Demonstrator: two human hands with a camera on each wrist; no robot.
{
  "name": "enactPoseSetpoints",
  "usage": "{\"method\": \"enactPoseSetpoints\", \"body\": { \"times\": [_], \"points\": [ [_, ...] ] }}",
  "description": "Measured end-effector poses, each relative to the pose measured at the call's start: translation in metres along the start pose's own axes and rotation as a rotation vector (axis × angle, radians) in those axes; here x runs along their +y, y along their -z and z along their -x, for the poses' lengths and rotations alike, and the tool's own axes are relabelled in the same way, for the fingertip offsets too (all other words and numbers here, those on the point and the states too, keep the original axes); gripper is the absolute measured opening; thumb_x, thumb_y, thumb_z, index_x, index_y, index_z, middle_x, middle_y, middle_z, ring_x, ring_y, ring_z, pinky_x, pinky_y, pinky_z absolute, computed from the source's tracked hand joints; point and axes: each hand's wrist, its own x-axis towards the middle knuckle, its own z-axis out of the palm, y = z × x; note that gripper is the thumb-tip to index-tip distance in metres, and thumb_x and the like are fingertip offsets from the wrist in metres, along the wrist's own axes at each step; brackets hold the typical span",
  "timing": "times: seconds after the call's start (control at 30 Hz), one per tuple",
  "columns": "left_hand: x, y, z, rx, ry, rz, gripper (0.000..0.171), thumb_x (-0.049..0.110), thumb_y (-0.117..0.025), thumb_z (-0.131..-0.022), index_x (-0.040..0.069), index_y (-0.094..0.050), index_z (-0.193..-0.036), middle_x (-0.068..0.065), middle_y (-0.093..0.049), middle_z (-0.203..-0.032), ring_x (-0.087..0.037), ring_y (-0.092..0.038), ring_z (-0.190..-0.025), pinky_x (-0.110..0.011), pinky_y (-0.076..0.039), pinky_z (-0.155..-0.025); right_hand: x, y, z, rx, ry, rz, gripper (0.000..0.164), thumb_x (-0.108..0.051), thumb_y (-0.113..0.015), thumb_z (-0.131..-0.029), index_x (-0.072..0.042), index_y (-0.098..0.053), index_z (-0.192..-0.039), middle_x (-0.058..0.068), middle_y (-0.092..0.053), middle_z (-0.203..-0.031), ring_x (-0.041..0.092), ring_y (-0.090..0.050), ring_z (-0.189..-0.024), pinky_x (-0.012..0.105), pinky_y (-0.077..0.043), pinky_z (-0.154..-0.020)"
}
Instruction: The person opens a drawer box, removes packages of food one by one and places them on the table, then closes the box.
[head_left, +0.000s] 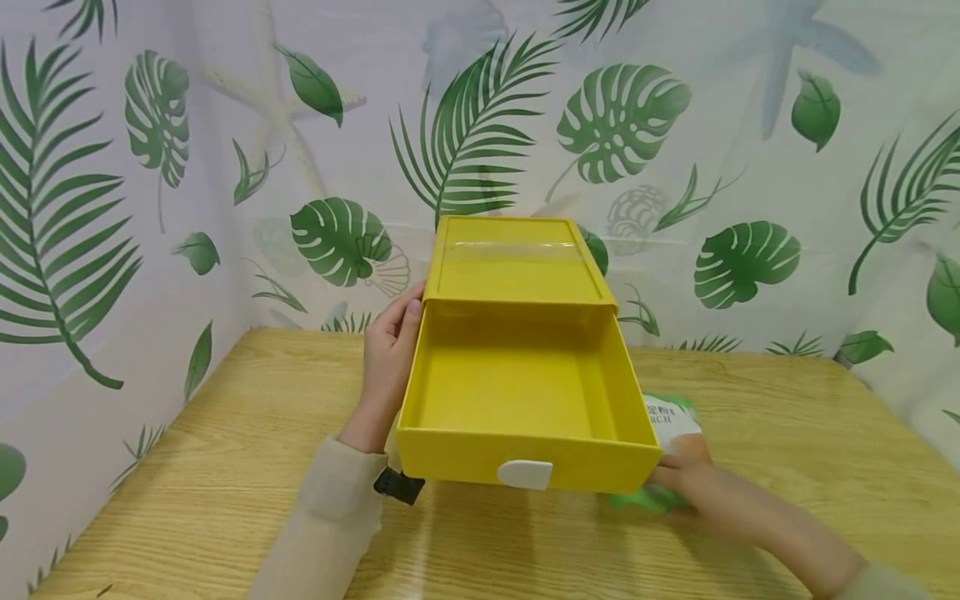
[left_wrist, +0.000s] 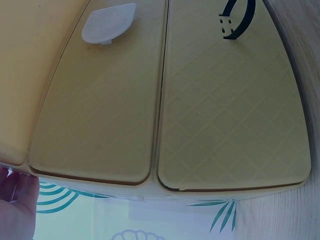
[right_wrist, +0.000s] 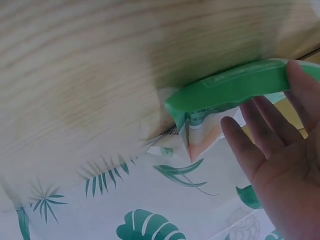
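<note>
A yellow drawer cabinet (head_left: pixel 517 271) stands in the middle of the table, its top drawer (head_left: pixel 498 375) pulled out toward me with a bare floor. My left hand (head_left: pixel 392 346) rests along the cabinet's left side, its fingertips by the front edge. In the left wrist view, that hand (left_wrist: pixel 17 200) touches the corner beside two lower drawer fronts (left_wrist: pixel 100 110). To the right lies a green and white starch bag (head_left: pixel 681 429), partly hidden by the drawer. My right hand (head_left: pixel 712 492) is at its near end. Seen from the right wrist, its fingers (right_wrist: pixel 267 122) extend along the bag, thumb at the green edge.
A white handle (head_left: pixel 525 474) sits on the pulled-out drawer's front. Behind the cabinet hangs a leaf-patterned cloth (head_left: pixel 525 125) that also covers both sides. The wooden table (head_left: pixel 795 442) runs under everything. A black band (head_left: pixel 399 485) is at my left wrist.
</note>
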Motion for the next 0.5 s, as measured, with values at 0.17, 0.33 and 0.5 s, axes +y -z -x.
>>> {"method": "enactPoseSetpoints", "body": {
  "times": [0.17,0.33,0.5],
  "points": [
    [0.000,0.000,0.001,-0.003,0.012,0.006,0.031,0.010,-0.036,-0.085,-0.005,-0.043,-0.110,-0.014,-0.044,-0.111,-0.014,-0.043,-0.098,-0.025,-0.037,-0.078,0.008,0.001,-0.006,-0.007,-0.015,-0.032,0.046,-0.005,-0.062,-0.063,-0.023,-0.049,-0.103,-0.001,-0.047,-0.099,0.005,-0.046,-0.073,0.024,-0.041,-0.059],
    [0.000,0.000,0.000,0.002,0.001,-0.004,0.030,0.010,-0.036,-0.085,-0.006,-0.044,-0.110,-0.015,-0.044,-0.111,-0.014,-0.042,-0.099,-0.025,-0.036,-0.079,0.015,0.003,-0.012,-0.011,-0.046,0.001,0.039,-0.008,-0.064,-0.062,-0.023,-0.053,-0.096,-0.006,-0.051,-0.096,0.009,-0.048,-0.083,0.031,-0.041,-0.069],
    [-0.002,-0.001,0.000,0.002,-0.011,-0.009,0.030,0.010,-0.036,-0.085,-0.006,-0.044,-0.109,-0.014,-0.044,-0.110,-0.014,-0.042,-0.099,-0.025,-0.037,-0.079,0.021,0.005,-0.017,0.006,-0.088,-0.027,0.037,-0.008,-0.064,-0.063,-0.017,-0.051,-0.097,-0.005,-0.051,-0.093,0.010,-0.048,-0.078,0.031,-0.041,-0.066]
  ]
}}
